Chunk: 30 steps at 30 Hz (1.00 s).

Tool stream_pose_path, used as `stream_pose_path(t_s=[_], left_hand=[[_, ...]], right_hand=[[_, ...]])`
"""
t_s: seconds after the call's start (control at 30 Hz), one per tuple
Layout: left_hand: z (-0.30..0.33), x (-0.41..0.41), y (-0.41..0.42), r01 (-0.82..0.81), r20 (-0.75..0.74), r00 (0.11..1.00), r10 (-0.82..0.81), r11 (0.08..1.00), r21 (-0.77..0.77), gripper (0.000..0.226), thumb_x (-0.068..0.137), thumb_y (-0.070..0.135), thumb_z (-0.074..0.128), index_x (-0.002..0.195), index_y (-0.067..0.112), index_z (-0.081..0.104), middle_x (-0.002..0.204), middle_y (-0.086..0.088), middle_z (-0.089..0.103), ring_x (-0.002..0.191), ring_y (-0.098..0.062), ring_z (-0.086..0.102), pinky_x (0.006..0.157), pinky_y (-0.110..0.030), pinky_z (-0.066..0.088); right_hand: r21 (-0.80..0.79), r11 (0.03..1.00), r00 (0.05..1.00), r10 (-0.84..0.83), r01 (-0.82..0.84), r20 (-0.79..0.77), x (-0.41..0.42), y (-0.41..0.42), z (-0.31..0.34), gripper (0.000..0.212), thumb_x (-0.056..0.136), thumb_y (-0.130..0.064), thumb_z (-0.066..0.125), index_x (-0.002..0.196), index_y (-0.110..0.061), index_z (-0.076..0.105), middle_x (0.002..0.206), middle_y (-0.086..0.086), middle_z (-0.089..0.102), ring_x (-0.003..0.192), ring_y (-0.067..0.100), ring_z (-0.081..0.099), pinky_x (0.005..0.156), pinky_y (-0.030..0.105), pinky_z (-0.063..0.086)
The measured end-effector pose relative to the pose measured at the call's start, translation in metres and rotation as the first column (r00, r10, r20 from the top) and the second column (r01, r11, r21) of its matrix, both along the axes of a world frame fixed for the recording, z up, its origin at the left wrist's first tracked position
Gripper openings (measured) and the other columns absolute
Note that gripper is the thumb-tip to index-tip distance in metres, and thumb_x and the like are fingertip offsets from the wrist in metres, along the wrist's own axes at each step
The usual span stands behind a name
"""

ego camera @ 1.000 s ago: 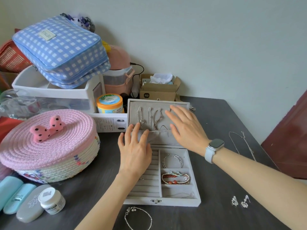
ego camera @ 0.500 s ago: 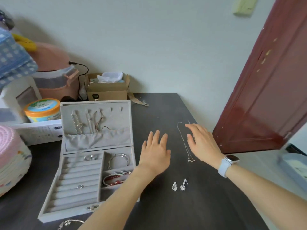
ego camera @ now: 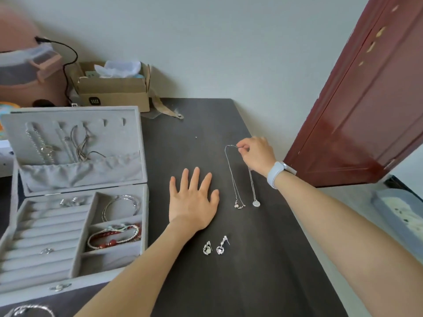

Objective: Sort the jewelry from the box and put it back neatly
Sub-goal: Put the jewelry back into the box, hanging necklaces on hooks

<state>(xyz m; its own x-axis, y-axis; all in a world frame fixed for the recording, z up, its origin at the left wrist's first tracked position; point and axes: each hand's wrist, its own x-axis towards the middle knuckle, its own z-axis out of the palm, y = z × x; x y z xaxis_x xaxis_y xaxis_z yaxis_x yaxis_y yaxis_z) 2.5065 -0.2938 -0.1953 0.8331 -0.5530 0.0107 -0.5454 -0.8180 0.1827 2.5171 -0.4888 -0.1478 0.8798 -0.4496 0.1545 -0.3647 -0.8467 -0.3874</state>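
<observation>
At the near left corner of the dark counter point(ego camera: 229, 282) a silver bracelet point(ego camera: 29, 310) lies half out of view. Just beyond it the grey jewelry box point(ego camera: 75, 283) stands open, with rings, bangles and a red bead bracelet point(ego camera: 114, 239) in its tray and chains hanging in the raised lid. Near the middle, two earrings point(ego camera: 215, 247) lie side by side. Just past them the left hand point(ego camera: 194, 202) rests flat, fingers spread wide. Toward the right edge the right hand point(ego camera: 257, 154) pinches the top of a necklace point(ego camera: 233, 177); a second necklace point(ego camera: 253, 191) lies beside it. A cardboard box point(ego camera: 114, 92) sits at the far edge.
</observation>
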Motion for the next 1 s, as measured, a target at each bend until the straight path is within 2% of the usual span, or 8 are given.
stream_pose_path(t_s=[0.23, 0.5, 0.57, 0.63, 0.73, 0.87, 0.93, 1.0], left_hand=[[-0.002, 0.001, 0.0, -0.012, 0.015, 1.0, 0.012, 1.0, -0.006, 0.055, 0.093, 0.05, 0.011, 0.145, 0.034, 0.004, 0.157, 0.002, -0.002, 0.143, -0.023, -0.01, 0.114, -0.049, -0.008], [-0.001, 0.001, -0.001, -0.008, 0.023, 1.0, 0.008, 1.0, 0.004, 0.055, 0.092, 0.052, 0.009, 0.145, 0.035, 0.004, 0.157, 0.002, -0.002, 0.143, -0.023, -0.01, 0.114, -0.049, -0.008], [-0.001, 0.001, 0.0, 0.0, 0.02, 1.0, 0.0, 1.0, 0.004, 0.056, 0.092, 0.052, 0.009, 0.145, 0.034, 0.004, 0.157, 0.002, -0.002, 0.143, -0.023, -0.01, 0.113, -0.049, -0.008], [-0.001, 0.001, 0.0, 0.003, 0.02, 1.0, -0.003, 1.0, 0.0, 0.055, 0.093, 0.052, 0.01, 0.145, 0.034, 0.005, 0.157, 0.001, -0.002, 0.143, -0.024, -0.01, 0.114, -0.05, -0.008], [0.001, 0.0, 0.0, -0.006, 0.002, 1.0, 0.006, 1.0, -0.003, 0.055, 0.093, 0.051, 0.011, 0.145, 0.033, 0.007, 0.157, 0.001, -0.001, 0.143, -0.024, -0.01, 0.113, -0.05, -0.008], [0.009, 0.0, 0.003, 0.002, -0.06, 0.998, -0.005, 0.999, -0.046, 0.054, 0.093, 0.052, 0.019, 0.144, 0.033, 0.015, 0.156, 0.003, 0.004, 0.143, -0.021, -0.007, 0.114, -0.046, -0.008], [0.014, 0.004, 0.006, -0.038, -0.188, 0.982, 0.001, 0.981, -0.192, 0.048, 0.092, 0.046, 0.035, 0.139, 0.033, 0.032, 0.154, 0.006, 0.017, 0.144, -0.017, 0.001, 0.115, -0.04, -0.006], [0.033, 0.004, 0.013, -0.237, -0.496, 0.868, -0.039, 0.844, -0.481, 0.033, 0.09, 0.03, 0.048, 0.123, 0.032, 0.051, 0.143, 0.007, 0.039, 0.14, -0.015, 0.019, 0.116, -0.034, 0.008]], right_hand=[[-0.038, 0.995, 0.985, -0.101, 0.097, -0.138, 0.055, -0.007, -0.016, 0.027, 0.091, -0.027, 0.049, 0.117, -0.023, 0.055, 0.127, 0.009, 0.047, 0.126, 0.027, 0.031, 0.097, 0.04, 0.029], [-0.179, 0.984, 0.966, -0.043, -0.004, -0.254, 0.058, 0.004, -0.009, 0.029, 0.087, -0.011, 0.042, 0.108, -0.016, 0.06, 0.123, 0.01, 0.048, 0.12, 0.03, 0.036, 0.095, 0.039, 0.029], [-0.101, 0.995, 0.985, -0.003, -0.015, -0.172, 0.053, 0.008, -0.001, 0.022, 0.082, -0.004, 0.042, 0.085, -0.019, 0.057, 0.114, 0.008, 0.053, 0.115, 0.031, 0.042, 0.092, 0.039, 0.03], [0.052, 0.996, 0.997, 0.071, -0.069, -0.042, 0.047, 0.012, 0.01, 0.028, 0.077, 0.003, 0.037, 0.067, -0.023, 0.038, 0.092, 0.001, 0.056, 0.102, 0.031, 0.05, 0.085, 0.037, 0.033], [0.239, 0.954, 0.977, 0.149, -0.183, 0.155, 0.036, 0.023, 0.03, 0.02, 0.082, 0.003, 0.032, 0.077, -0.015, 0.039, 0.073, -0.008, 0.047, 0.083, 0.026, 0.05, 0.075, 0.034, 0.038], [0.343, 0.875, 0.92, 0.236, -0.341, 0.313, 0.009, 0.047, 0.063, 0.016, 0.09, 0.0, 0.032, 0.083, -0.011, 0.041, 0.077, -0.002, 0.05, 0.072, 0.013, 0.049, 0.066, 0.023, 0.038], [0.356, 0.848, 0.893, 0.261, -0.394, 0.366, -0.006, 0.057, 0.081, 0.02, 0.092, -0.002, 0.034, 0.079, -0.015, 0.041, 0.076, -0.005, 0.053, 0.069, 0.008, 0.051, 0.067, 0.018, 0.039], [0.374, 0.817, 0.867, 0.275, -0.438, 0.415, -0.024, 0.066, 0.097, 0.027, 0.092, 0.0, 0.034, 0.074, -0.02, 0.039, 0.073, -0.007, 0.056, 0.059, -0.001, 0.052, 0.058, 0.01, 0.038]])
